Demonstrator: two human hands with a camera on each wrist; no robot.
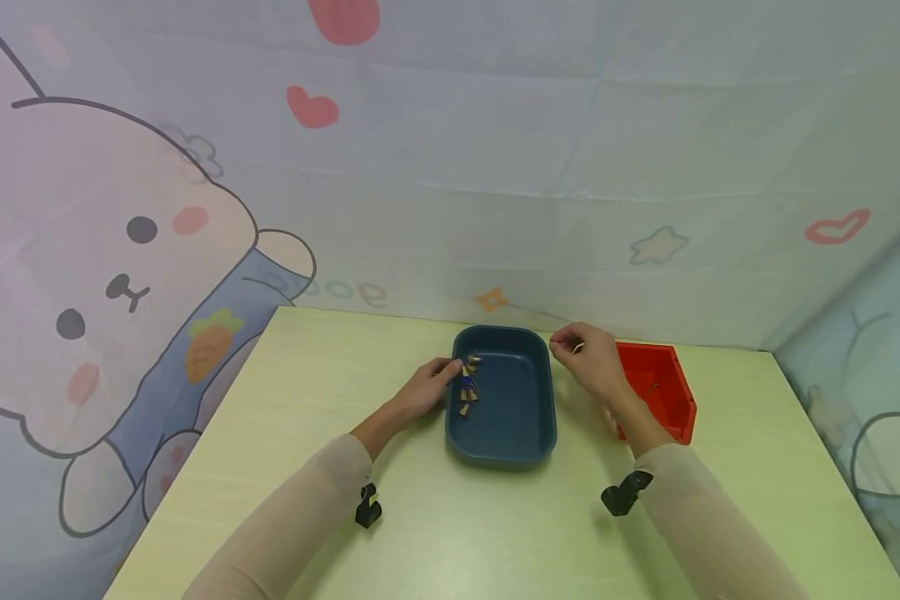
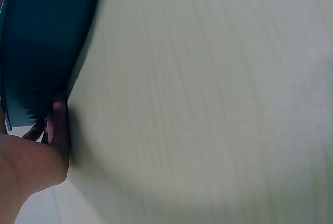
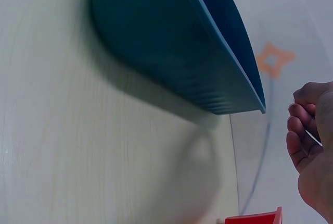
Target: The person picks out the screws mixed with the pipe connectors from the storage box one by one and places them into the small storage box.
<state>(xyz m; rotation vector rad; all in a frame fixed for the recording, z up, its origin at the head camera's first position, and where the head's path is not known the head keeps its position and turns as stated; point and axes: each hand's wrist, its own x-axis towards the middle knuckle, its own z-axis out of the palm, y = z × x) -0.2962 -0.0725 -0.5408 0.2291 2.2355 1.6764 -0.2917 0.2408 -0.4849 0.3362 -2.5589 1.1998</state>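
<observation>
My left hand (image 1: pixel 424 388) grips the left wall of a dark blue tub (image 1: pixel 504 450), its thumb over the rim and its fingers against the outside. Several small brass-coloured fittings (image 1: pixel 469 395) lie inside along the tub's left side, a bit of blue among them. My right hand (image 1: pixel 591 360) hovers just outside the tub's upper right corner, fingers curled and thumb tip close to the index fingertip. In the right wrist view the right hand (image 3: pixel 315 140) hangs above the table level, beside the tub's end (image 3: pixel 229 94). I cannot tell whether its fingertips hold something tiny.
Partly behind my right forearm stands a red bin (image 1: pixel 678 396) with a small thin metallic piece (image 1: pixel 651 388) in it. Both containers stand on a pale wood table (image 1: pixel 487 533), near its back edge. A printed cloth (image 1: pixel 450 167) hangs behind it.
</observation>
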